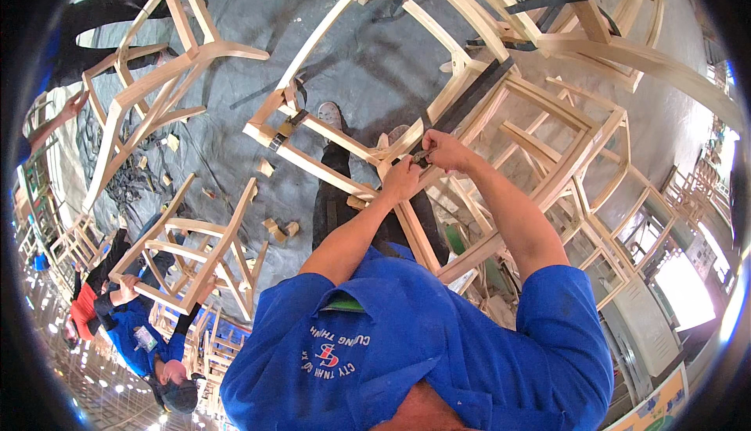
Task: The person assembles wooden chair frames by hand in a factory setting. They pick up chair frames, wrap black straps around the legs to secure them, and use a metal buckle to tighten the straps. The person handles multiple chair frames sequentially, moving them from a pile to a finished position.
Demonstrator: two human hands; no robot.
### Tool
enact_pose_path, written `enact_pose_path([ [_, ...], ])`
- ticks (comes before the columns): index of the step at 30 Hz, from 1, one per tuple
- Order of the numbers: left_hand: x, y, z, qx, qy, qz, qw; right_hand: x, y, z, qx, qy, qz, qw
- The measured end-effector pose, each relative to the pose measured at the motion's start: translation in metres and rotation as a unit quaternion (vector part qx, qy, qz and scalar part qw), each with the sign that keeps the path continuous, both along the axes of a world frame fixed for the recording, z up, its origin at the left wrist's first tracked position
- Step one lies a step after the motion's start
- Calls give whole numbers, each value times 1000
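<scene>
A light wood chair frame (pixel 313 167) stands in front of me, with a dark strap (pixel 474 96) stretched along one of its sides. At the near end of that strap sits a small dark metal buckle (pixel 422 159). My left hand (pixel 401 181) closes on the buckle from the left, fingertips against the strap. From the right, my right hand (pixel 447 152) grips the same buckle, its fingers curled round it. A second strap with a metal buckle (pixel 279 135) wraps the frame's far left corner. My fingers hide part of the buckle I hold.
More wooden chair frames stand at left (pixel 188 63), lower left (pixel 205 255) and right (pixel 583 145). Wood offcuts (pixel 274 230) lie on the grey floor sheet (pixel 250 95). A co-worker in blue (pixel 145 337) holds the lower-left frame. Another person's hand (pixel 76 105) is at far left.
</scene>
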State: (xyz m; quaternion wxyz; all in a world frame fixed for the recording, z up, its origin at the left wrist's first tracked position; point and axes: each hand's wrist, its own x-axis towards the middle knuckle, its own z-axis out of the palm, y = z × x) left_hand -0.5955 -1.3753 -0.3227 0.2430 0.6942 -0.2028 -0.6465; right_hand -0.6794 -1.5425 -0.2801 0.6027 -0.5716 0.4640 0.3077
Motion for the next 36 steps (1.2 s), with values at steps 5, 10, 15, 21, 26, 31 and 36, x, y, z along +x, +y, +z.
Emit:
enact_pose_path([
  [5, 9, 23, 39, -81, 21, -34, 996, -12, 22, 33, -53, -88, 68, 992],
  [10, 41, 108, 92, -154, 67, -56, 984, 14, 103, 107, -40, -150, 154, 976],
  [15, 67, 152, 105, -120, 73, 38, 989, 30, 123, 123, 23, -255, 127, 958],
  [21, 69, 152, 91, -140, 178, 148, 963, 37, 70, 105, 94, -145, 108, 979],
  [26, 72, 138, 107, -106, 110, -14, 988, 8, 62, 83, -33, -243, 312, 918],
  [31, 61, 123, 137, -165, 134, -6, 977, 10, -3, 145, -232, -155, 501, 820],
  [36, 82, 108, 180, -179, 252, 131, 942, -19, -75, 148, -444, -127, 324, 825],
])
